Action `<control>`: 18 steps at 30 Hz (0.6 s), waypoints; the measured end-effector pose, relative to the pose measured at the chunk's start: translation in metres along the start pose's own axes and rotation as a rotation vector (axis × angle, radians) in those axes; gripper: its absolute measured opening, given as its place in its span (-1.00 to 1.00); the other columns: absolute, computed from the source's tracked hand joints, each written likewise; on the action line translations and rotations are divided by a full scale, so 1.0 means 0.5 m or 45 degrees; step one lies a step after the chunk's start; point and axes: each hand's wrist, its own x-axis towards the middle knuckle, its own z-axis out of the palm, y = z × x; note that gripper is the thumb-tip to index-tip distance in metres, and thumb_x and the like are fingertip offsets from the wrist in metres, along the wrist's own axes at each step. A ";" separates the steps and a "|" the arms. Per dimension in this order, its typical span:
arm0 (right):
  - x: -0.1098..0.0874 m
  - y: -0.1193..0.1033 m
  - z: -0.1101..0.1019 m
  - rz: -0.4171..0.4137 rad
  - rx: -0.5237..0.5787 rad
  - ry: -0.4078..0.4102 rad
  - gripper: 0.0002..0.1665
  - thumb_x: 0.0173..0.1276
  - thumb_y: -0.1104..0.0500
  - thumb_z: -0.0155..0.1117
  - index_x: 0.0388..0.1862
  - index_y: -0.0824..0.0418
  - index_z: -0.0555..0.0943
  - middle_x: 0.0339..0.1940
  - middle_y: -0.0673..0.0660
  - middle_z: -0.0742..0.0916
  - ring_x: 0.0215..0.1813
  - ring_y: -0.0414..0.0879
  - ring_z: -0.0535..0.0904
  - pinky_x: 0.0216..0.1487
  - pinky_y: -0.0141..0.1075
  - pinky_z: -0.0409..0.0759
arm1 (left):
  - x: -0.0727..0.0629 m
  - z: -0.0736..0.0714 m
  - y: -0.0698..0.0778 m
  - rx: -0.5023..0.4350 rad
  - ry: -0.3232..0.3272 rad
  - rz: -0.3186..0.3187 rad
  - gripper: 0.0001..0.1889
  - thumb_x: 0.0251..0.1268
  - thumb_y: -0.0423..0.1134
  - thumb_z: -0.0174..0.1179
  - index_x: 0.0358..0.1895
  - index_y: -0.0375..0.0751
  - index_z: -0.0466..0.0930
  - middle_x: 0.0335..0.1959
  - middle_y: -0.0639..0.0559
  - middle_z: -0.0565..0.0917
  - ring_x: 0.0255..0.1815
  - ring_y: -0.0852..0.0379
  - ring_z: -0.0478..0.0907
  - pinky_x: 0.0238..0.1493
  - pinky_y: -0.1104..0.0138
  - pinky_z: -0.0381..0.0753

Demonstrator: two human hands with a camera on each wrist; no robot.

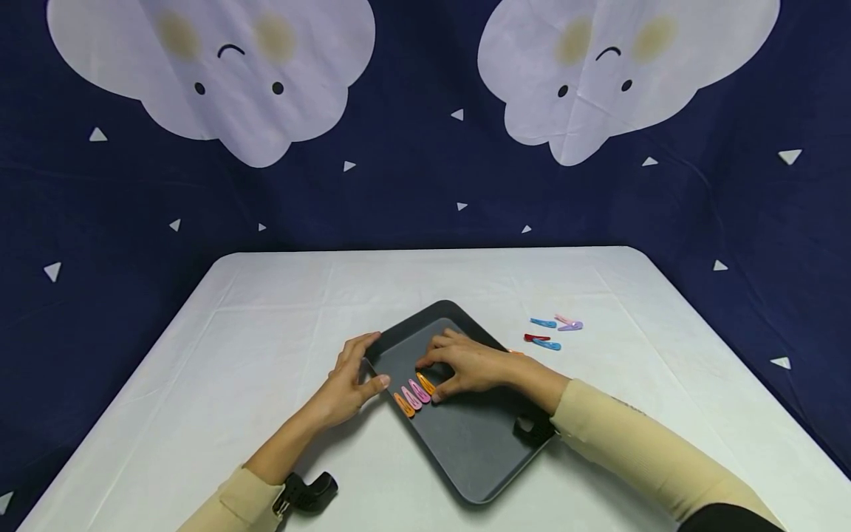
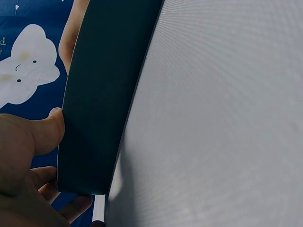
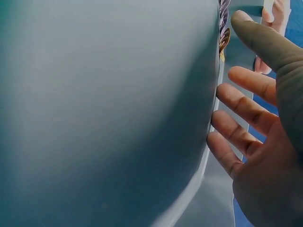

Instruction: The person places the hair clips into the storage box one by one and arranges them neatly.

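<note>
A dark grey baking tray [image 1: 479, 458] lies at an angle on the table. My left hand [image 1: 349, 380] holds its left corner, thumb on the rim and fingers along the outer side; the left wrist view shows the thumb against the tray wall [image 2: 102, 104]. Inside the tray, an orange hair clip [image 1: 404, 405], two pink hair clips [image 1: 415, 394] and a yellow-orange hair clip [image 1: 425, 383] lie side by side in a row. Over the yellow-orange clip, my right hand [image 1: 468, 362] spreads thumb and index finger around its ends. Gaps show there in the right wrist view.
Right of the tray, on the white table [image 1: 266, 310], lie loose clips: blue ones [image 1: 547, 344], a red one [image 1: 535, 338], a purple one [image 1: 570, 326] and a pink one [image 1: 565, 319]. An orange piece shows behind the right wrist. A dark blue cloud-patterned cloth [image 1: 412, 199] hangs behind.
</note>
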 end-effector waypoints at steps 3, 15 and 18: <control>-0.002 0.000 -0.002 -0.006 -0.002 0.011 -0.34 0.07 -0.17 0.42 0.17 -0.01 0.56 -0.02 -0.08 0.57 0.05 -0.19 0.35 0.13 -0.26 0.37 | 0.000 0.001 -0.001 -0.003 0.007 -0.002 -0.25 0.28 -0.22 0.19 0.47 -0.11 0.01 0.46 -0.10 0.03 0.51 -0.17 -0.13 0.26 -0.43 -0.30; -0.007 -0.008 -0.020 -0.014 0.016 0.080 -0.37 0.12 -0.12 0.40 0.17 0.03 0.56 -0.02 -0.04 0.59 0.05 -0.16 0.38 0.12 -0.22 0.40 | 0.002 0.004 -0.002 0.000 0.030 0.008 -0.25 0.26 -0.20 0.20 0.46 -0.11 0.04 0.45 -0.11 0.05 0.50 -0.18 -0.10 0.26 -0.43 -0.27; -0.010 -0.008 -0.030 -0.011 0.025 0.104 -0.37 0.13 -0.12 0.39 0.18 0.04 0.56 0.00 -0.05 0.59 0.07 -0.16 0.37 0.13 -0.20 0.41 | 0.001 0.003 -0.002 0.003 0.031 0.014 -0.25 0.26 -0.20 0.20 0.46 -0.13 0.03 0.45 -0.12 0.05 0.50 -0.20 -0.10 0.24 -0.45 -0.28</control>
